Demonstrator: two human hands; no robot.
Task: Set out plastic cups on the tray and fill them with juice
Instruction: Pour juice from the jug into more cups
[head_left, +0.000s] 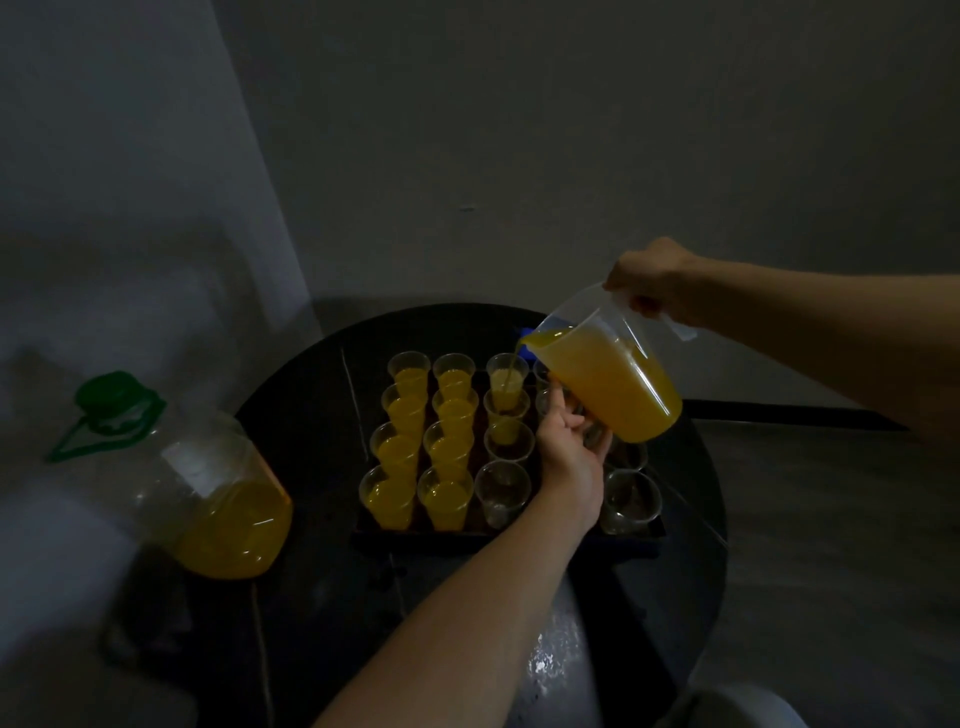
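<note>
Far left, the big clear bottle (223, 499) with the green cap (111, 397) stands at the edge of the round dark tabletop (311, 415), orange juice filling its lower part. Moving in, there's the dark tray (467, 538) in the middle of the tabletop, with plastic cups lined up in columns. The two left columns of cups (395, 499) are all full of juice, eight of them, standing upright and packed close. Third column now, and here's the action: a thin stream is dropping into the far cup (506, 382), which is partly filled. The cup just in front of it shows juice low down. The near cup (501, 493) in that column is clear. Next, the left grip (569, 447) reaches up over the tray's right side, fingers raised toward the pitcher's underside among the right-column cups. It's too dim to tell whether it holds anything. An empty cup (631, 501) sits at the tray's near right corner. Above, the clear pitcher (618, 389) is tipped left, spout down, roughly half full of juice. Far right, the right grip (654, 286) is wrapped round the pitcher's handle.
</note>
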